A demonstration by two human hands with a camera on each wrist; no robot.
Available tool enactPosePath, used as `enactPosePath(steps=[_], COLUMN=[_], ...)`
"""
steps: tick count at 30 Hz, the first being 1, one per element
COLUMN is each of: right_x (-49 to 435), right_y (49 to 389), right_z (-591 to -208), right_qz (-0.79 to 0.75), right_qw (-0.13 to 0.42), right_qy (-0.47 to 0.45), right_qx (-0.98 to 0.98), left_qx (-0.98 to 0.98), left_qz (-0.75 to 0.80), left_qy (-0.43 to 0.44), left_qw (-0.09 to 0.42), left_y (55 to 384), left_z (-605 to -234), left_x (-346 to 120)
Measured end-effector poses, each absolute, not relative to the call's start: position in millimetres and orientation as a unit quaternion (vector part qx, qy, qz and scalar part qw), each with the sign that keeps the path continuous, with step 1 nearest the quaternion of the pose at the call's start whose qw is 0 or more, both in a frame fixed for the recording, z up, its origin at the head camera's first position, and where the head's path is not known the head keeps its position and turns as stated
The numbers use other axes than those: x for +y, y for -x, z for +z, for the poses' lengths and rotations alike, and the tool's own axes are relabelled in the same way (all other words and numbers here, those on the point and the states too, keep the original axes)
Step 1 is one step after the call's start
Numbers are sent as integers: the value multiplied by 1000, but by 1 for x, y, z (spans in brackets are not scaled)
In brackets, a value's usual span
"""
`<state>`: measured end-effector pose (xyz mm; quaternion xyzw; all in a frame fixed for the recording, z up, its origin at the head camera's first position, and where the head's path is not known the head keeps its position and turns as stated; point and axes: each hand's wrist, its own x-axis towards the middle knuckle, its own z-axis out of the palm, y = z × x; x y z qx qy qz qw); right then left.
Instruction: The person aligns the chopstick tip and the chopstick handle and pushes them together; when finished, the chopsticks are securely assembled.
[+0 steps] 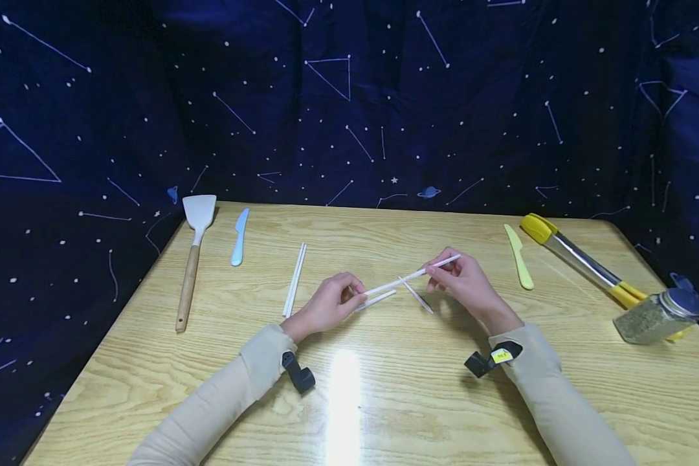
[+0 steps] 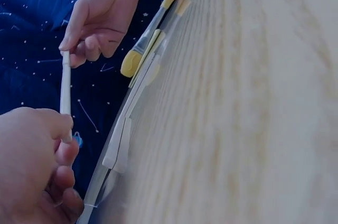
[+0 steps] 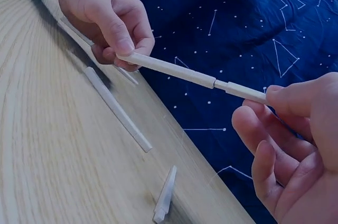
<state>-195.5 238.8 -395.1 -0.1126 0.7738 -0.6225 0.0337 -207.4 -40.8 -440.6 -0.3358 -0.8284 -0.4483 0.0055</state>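
A white two-part chopstick [image 3: 174, 71] is held up between both hands, above the table. My left hand [image 1: 331, 301] pinches one end between thumb and fingers. With thumb and fingertips, my right hand [image 1: 457, 281] pinches the other part, whose far end sticks out past the hand in the head view. In the right wrist view a narrow connector [image 3: 221, 85] shows between the two parts, so they stand slightly apart. Below lie two loose white chopstick pieces: one piece [image 1: 378, 299] by the left fingertips, a tapered piece [image 1: 417, 298] between the hands.
Left of the left hand lies a pair of white sticks [image 1: 294, 279]. Farther left are a blue knife [image 1: 240, 237] and a white spatula [image 1: 193, 259] with a wooden handle. To the right lie a green knife [image 1: 519, 257], yellow-tipped tongs [image 1: 582, 259] and a spice jar [image 1: 657, 316].
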Motion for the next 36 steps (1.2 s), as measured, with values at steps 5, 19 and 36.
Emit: enactPosePath(steps=[5, 19, 36], right_x=[243, 243, 243], right_y=[196, 195, 194], right_z=[-395, -395, -394], right_qz=[-637, -653, -625], right_qw=[26, 21, 29], right_qy=[122, 136, 133], right_qx=[760, 745, 768], left_qx=[-813, -800, -792], left_qz=[-490, -527, -535], left_qy=[312, 283, 290], left_qw=[-36, -54, -50], left_y=[204, 202, 201], left_z=[-438, -440, -444], left_x=[-39, -38, -37])
